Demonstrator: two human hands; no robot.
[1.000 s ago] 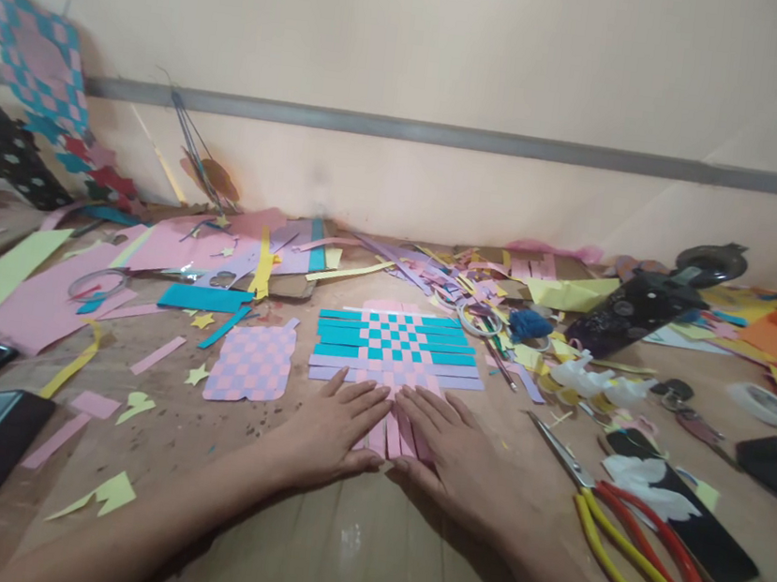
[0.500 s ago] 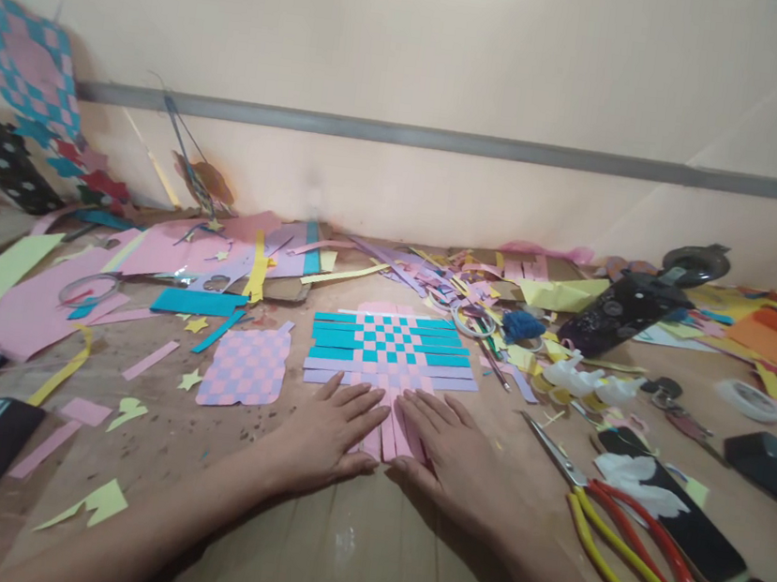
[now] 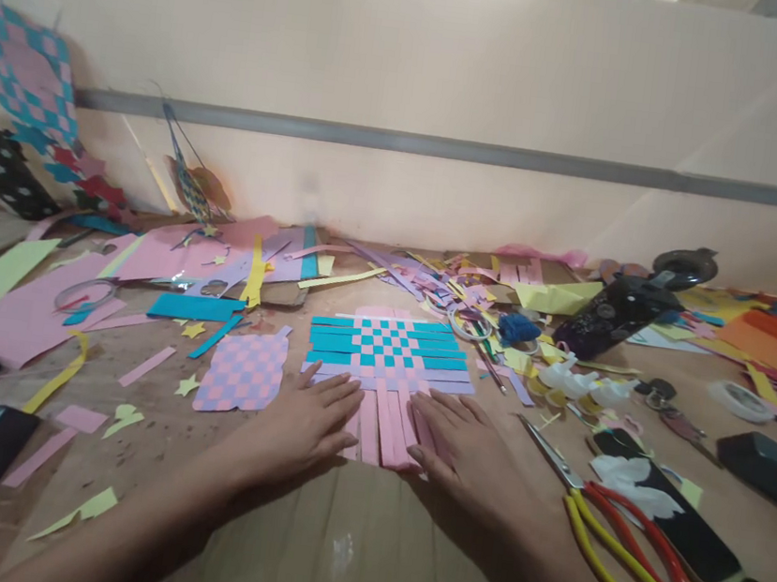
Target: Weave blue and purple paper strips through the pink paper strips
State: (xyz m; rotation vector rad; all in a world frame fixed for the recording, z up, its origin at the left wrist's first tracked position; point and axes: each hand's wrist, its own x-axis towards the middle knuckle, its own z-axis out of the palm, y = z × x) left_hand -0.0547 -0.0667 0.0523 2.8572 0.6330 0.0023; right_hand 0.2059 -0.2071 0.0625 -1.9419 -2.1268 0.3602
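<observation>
A woven paper mat of pink, teal and lavender strips lies flat in front of me. Loose pink strip ends run from its lower edge toward me. My left hand lies flat, fingers stretched out, on the mat's lower left side. On the lower right, my right hand rests the same way, covering part of the pink strips. Neither hand grips anything. Left of the mat lies a smaller pink and lavender checkered paper piece.
Scissors with red and yellow handles lie by my right forearm, near a phone and small glue bottles. A dark bottle leans behind them. Paper scraps, yellow stars and a blue yarn bundle lie about.
My hands have moved apart, the left one leftward and the right one slightly rightward, uncovering more of the pink strips between them. The view has tilted up slightly.
</observation>
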